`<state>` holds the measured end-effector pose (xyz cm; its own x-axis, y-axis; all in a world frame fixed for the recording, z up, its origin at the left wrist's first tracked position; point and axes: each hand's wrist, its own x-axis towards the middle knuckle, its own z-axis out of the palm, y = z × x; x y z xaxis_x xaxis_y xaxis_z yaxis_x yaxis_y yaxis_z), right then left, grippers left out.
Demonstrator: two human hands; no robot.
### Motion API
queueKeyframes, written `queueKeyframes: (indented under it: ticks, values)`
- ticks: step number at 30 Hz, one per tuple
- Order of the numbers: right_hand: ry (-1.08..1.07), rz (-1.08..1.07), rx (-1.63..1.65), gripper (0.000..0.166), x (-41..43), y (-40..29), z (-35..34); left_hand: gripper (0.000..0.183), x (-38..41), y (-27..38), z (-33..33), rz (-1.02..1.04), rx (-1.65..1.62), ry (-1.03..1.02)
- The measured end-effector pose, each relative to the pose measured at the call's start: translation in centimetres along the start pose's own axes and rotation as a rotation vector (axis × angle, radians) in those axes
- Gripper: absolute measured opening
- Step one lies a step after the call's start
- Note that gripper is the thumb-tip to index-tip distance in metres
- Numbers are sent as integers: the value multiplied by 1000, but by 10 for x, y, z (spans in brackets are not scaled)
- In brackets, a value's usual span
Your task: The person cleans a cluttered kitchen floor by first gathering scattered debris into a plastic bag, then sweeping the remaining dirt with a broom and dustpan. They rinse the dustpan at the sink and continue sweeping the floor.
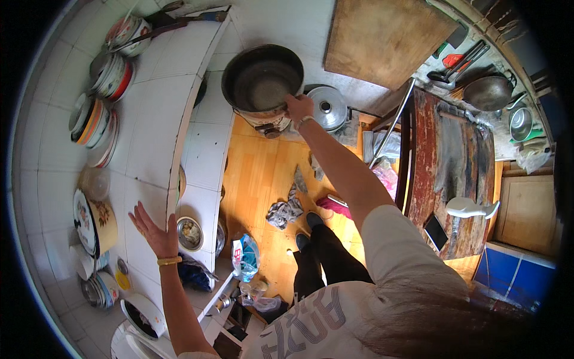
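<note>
My right hand (299, 110) reaches far forward, and its fingers grip the near rim of a large, deep pot (262, 80) with a dark inside. Below the pot is a pale, patterned body (264, 120) with a dark knob on its front; I cannot tell if it is a separate stove. Beside the pot lies a round aluminium lid (328, 107) with a black knob. My left hand (157, 231) has its fingers spread and holds nothing. It hovers by the edge of the white-tiled shelf (150, 130), near a metal bowl of food scraps (190, 233).
Stacked bowls (112, 80) and a lidded enamel pot (101, 224) line the shelf. A crumpled cloth (284, 213) and a plastic bag (246, 258) lie on the wooden floor (251, 166). On my right, a worn wooden table (453, 157) bears a phone (436, 232) and a white ladle-like object (468, 208).
</note>
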<state>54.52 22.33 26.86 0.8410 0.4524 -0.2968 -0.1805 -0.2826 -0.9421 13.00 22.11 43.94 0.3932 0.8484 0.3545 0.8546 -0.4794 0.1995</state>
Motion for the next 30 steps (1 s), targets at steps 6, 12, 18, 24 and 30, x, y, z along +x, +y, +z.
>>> queueKeyframes:
  ticks: [6,12,18,24,30]
  values:
    - [27,42,-2,39,30,-12,49,80,-6,-1,14,-34,132,12]
    - [28,109,-15,38,42,-4,60,81,-6,0,13,-39,151,-14]
    - [39,149,82,41,46,15,59,82,-6,-4,12,-11,196,-39]
    - [-90,131,217,42,26,11,32,77,-7,-6,13,8,197,-25]
    - [-451,-667,-1100,23,-12,151,-93,76,-6,-7,12,14,234,-1]
